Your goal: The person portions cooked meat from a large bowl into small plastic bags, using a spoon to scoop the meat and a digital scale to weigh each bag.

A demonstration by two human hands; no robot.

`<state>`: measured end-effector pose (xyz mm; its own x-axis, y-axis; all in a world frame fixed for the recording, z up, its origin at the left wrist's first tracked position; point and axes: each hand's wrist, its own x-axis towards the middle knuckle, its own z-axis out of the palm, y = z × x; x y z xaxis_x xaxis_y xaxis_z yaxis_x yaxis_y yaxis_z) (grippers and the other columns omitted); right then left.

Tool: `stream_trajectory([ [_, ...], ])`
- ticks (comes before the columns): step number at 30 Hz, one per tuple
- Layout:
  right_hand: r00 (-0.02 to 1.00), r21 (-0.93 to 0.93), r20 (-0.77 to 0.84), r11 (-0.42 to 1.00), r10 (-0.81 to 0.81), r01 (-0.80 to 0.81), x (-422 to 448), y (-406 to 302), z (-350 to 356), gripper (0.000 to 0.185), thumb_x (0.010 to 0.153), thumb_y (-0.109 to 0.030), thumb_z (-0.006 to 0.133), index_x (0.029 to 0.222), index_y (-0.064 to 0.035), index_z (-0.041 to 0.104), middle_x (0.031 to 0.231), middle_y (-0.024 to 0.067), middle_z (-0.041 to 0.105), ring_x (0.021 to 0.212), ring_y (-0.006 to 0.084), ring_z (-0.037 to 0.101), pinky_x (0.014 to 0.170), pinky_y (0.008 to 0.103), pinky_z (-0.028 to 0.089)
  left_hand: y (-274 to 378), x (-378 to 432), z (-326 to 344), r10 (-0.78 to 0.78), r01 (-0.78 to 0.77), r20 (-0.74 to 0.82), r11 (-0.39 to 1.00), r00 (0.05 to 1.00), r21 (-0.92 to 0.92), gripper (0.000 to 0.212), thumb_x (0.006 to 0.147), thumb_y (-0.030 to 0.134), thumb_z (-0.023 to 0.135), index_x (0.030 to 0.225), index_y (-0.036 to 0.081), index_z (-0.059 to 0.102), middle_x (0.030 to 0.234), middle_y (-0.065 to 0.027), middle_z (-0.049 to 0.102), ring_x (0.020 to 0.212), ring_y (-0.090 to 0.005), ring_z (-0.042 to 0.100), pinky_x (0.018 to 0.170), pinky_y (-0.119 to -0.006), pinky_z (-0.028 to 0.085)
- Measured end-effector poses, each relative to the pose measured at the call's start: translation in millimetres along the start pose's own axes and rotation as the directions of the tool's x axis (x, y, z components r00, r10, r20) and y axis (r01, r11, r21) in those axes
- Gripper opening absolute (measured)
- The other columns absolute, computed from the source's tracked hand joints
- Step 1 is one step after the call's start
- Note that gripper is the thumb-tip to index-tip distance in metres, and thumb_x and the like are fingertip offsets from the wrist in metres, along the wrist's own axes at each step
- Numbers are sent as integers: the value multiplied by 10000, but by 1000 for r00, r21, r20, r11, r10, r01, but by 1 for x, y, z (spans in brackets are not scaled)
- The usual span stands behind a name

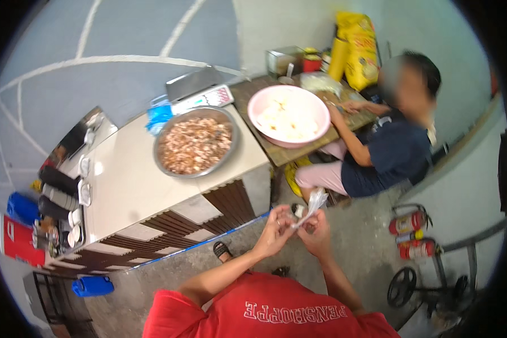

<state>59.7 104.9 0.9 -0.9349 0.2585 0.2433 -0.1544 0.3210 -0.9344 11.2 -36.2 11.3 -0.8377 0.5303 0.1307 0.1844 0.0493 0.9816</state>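
Both hands are raised in front of my chest over the floor, pinching a clear plastic bag point(316, 202) between them. The fingers of my left hand point(316, 232) close on its gathered lower part. My right hand point(277, 230) grips the same plastic from the other side, fingertips close to the left ones. Farther ahead, a steel basin point(235, 145) full of chopped, reddish-brown food pieces rests on the tiled counter. Behind it stands a digital scale point(207, 98) with a metal pan, beside blue plastic bags point(159, 116).
A co-worker point(384, 143) sits at the wooden table point(285, 156), hands beside a pink basin point(289, 143) of pale food. The tiled counter point(139, 169) runs left, bearing containers at its far end. Fire extinguishers point(410, 222) and a black handwheel point(402, 287) are on the right.
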Motion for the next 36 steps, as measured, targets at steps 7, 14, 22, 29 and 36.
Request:
stream_trajectory([
  [7, 955, 158, 297, 985, 20, -69, 36, -13, 116, 182, 718, 31, 570, 872, -4, 479, 750, 29, 575, 670, 55, 524, 590, 182, 426, -33, -29, -115, -400, 330, 10, 739, 916, -587, 208, 864, 179, 480, 924, -6, 551, 1010, -31, 454, 798, -96, 534, 668, -247, 497],
  [14, 873, -68, 476, 994, 108, -85, 90, -43, 239, 112, 758, -14, 556, 852, 44, 574, 729, 39, 601, 642, 56, 543, 563, 180, 430, -45, -38, -240, 126, -61, -399, 983, 908, 172, 108, 766, 78, 601, 837, -3, 608, 902, -71, 512, 757, -141, 550, 639, -242, 463],
  [22, 903, -149, 399, 960, -159, 235, 131, -93, 322, 92, 684, 14, 553, 772, -5, 536, 698, 89, 528, 617, 185, 522, 520, 257, 419, -64, -17, -315, -73, 34, -483, 995, 872, -89, 74, 768, 83, 597, 782, 15, 571, 810, -58, 536, 619, -114, 550, 522, -218, 459],
  [29, 933, 326, 240, 882, 270, -339, 132, -92, 322, 92, 686, 53, 509, 764, 15, 540, 1013, 76, 462, 892, 158, 471, 771, 275, 376, -46, 11, -323, -60, -25, -329, 968, 942, -250, 155, 784, 26, 490, 937, 33, 468, 825, -74, 505, 637, -154, 533, 572, -253, 456],
  [36, 955, 113, 225, 969, 192, -221, 126, -109, 342, 123, 703, -18, 554, 814, 33, 570, 1198, 73, 407, 1086, 175, 404, 937, 294, 262, -33, 13, -359, 32, -21, -60, 984, 998, 177, 275, 654, 47, 605, 916, 40, 523, 867, -116, 532, 811, -276, 532, 704, -335, 444],
])
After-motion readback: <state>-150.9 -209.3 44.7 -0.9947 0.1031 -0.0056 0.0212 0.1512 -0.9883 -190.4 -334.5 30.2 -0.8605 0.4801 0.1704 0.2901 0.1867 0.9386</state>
